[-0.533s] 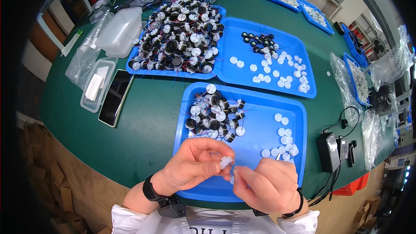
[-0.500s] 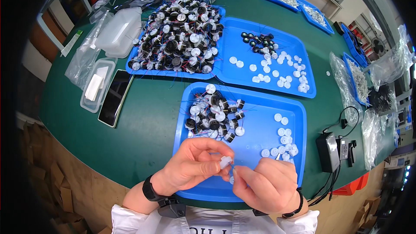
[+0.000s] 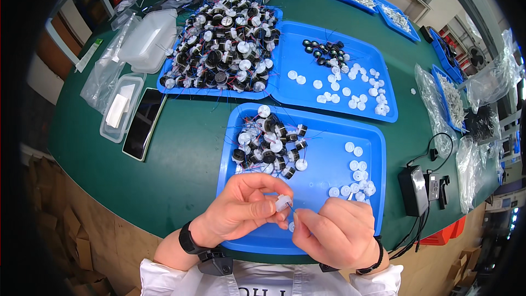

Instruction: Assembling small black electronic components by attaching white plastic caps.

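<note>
Over the front of the near blue tray (image 3: 378, 142), my left hand (image 3: 238, 208) pinches a small white plastic part (image 3: 282, 203) between thumb and fingers. My right hand (image 3: 337, 233) is closed, its thumb and forefinger pinching a thin blue wire (image 3: 292, 209) at that part. The wire's end is hidden in the fingers. Behind my left hand, the tray holds a heap of small black-and-white round parts with thin red and blue wires (image 3: 268, 145). Loose white round caps (image 3: 358, 175) lie at the tray's right side. One white disc (image 3: 291, 226) shows between my hands.
Behind stand a blue tray heaped with wired parts (image 3: 222, 49) and another with black pieces and white caps (image 3: 329, 84). Left are a phone (image 3: 145, 123) and clear plastic boxes (image 3: 147, 41). Black power adapters with cables (image 3: 413, 191) and plastic bags (image 3: 433, 104) lie right.
Both hands keep nearly the same grip and place. The whole view has shifted very slightly; nothing has been let go or newly picked up.
</note>
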`<state>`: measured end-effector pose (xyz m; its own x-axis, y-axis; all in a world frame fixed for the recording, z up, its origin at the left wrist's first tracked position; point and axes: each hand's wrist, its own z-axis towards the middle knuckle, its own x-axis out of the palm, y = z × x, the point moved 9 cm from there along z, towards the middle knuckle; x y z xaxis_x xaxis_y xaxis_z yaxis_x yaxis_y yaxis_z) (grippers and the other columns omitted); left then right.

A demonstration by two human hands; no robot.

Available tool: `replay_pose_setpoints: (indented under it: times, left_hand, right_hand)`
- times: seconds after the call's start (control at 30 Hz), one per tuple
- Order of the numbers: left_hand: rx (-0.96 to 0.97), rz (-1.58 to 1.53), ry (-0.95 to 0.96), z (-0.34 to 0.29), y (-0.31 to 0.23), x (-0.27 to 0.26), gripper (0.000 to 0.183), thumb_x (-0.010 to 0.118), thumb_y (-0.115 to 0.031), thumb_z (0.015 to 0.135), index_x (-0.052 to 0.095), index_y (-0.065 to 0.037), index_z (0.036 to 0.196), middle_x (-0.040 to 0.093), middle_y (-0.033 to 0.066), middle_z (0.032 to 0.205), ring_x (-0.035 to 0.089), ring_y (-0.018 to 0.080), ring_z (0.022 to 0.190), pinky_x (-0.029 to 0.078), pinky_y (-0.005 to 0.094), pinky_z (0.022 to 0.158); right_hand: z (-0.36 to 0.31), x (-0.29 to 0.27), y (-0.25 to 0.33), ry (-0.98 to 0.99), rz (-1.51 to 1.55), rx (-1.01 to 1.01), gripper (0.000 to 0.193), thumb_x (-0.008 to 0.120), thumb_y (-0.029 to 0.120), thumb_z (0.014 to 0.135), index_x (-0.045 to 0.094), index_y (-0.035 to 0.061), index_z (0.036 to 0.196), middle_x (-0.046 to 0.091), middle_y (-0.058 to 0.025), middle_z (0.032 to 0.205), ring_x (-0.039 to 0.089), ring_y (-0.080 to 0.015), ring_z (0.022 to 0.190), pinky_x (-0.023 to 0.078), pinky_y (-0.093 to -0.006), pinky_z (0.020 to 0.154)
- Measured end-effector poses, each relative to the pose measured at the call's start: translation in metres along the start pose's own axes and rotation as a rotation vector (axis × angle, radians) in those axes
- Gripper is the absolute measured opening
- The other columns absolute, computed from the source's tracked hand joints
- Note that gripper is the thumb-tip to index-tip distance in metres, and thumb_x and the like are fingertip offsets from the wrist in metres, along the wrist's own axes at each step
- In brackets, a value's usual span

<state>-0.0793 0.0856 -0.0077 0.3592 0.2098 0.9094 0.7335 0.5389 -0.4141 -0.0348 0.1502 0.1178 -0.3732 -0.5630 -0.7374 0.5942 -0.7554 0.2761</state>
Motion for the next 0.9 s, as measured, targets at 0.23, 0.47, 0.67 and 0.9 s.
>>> replay_pose_setpoints:
  times: [0.23,0.47,0.67,0.9]
  left_hand:
    - [-0.013,0.05,-0.013,-0.001,0.0,-0.001,0.03,0.061,-0.009,0.084,0.054,0.006,0.11,0.058,0.0123,0.095,0.057,0.0199,0.083,0.051,0.036,0.073]
    - [-0.022,0.021,0.006,-0.002,0.003,0.0,0.03,0.061,-0.008,0.084,0.054,0.006,0.11,0.059,0.0128,0.095,0.059,0.0213,0.084,0.051,0.0354,0.072]
    - [0.037,0.002,-0.085,-0.002,-0.003,-0.01,0.027,0.059,-0.005,0.085,0.054,0.006,0.109,0.059,0.0128,0.096,0.059,0.0203,0.084,0.051,0.036,0.074]
    - [0.091,-0.068,0.007,0.001,-0.008,-0.003,0.026,0.057,-0.003,0.086,0.054,0.004,0.11,0.058,0.0117,0.095,0.057,0.0185,0.086,0.051,0.0358,0.077]
  right_hand:
    - [0.001,-0.002,-0.001,0.002,-0.01,-0.003,0.018,0.067,-0.001,0.057,0.059,-0.0008,0.073,0.035,0.0009,0.053,0.041,-0.0102,0.042,0.029,-0.0234,0.034]
    - [0.001,0.002,0.002,0.002,-0.01,-0.019,0.019,0.068,0.0,0.058,0.06,-0.0012,0.075,0.035,0.0011,0.054,0.041,-0.0102,0.043,0.029,-0.0227,0.035]
    - [0.004,0.013,-0.014,0.143,0.08,0.166,0.023,0.069,0.005,0.068,0.057,-0.0008,0.087,0.045,-0.0037,0.063,0.047,-0.0157,0.049,0.036,-0.0272,0.038]
    - [-0.001,0.015,-0.018,0.166,0.154,0.194,0.024,0.067,-0.002,0.07,0.054,-0.0022,0.09,0.05,-0.0087,0.072,0.053,-0.0214,0.058,0.044,-0.0306,0.047]
